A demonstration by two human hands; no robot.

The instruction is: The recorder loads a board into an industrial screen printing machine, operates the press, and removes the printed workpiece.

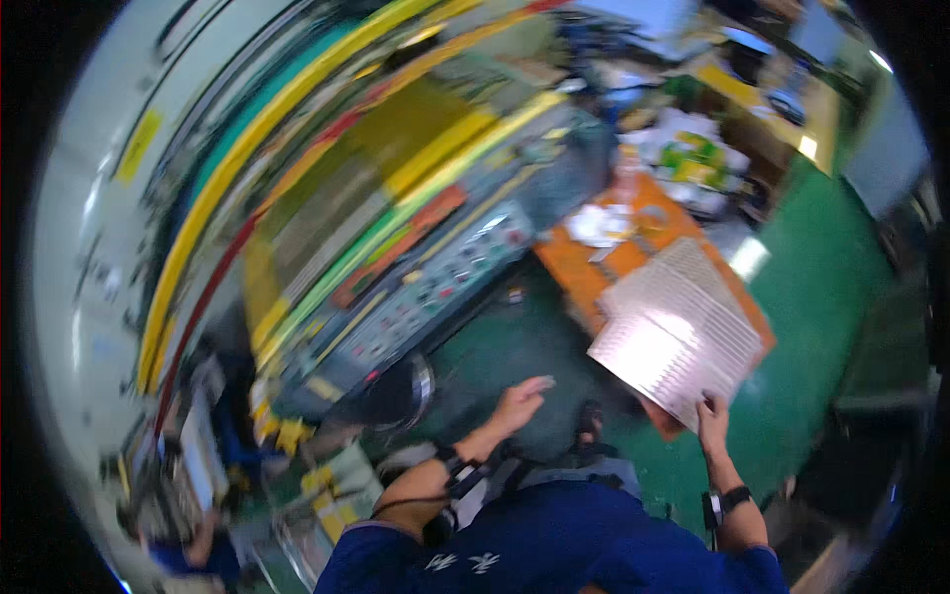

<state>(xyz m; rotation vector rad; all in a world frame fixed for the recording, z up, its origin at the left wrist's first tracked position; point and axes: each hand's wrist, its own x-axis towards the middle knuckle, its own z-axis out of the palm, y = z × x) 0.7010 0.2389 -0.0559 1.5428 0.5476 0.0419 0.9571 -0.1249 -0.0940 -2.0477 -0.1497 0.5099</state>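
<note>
My right hand [712,426] is closed on the near corner of a shiny, pale sheet [665,358] patterned with rows of small marks. The sheet lies tilted over the right part of an orange table [569,265], and glare whitens its middle. Under its far edge another similar sheet [693,265] shows. My left hand [519,404] hangs over the green floor, between the machine and the table. Its fingers stretch out to the right and hold nothing that I can see, though motion blurs them a little.
A long machine with a button-covered control panel [440,287] and yellow rails fills the left. White crumpled material [599,226] and a green-and-yellow package [693,158] are at the table's far end. A black round bin [401,391] stands below the machine. Another person [188,554] is at lower left.
</note>
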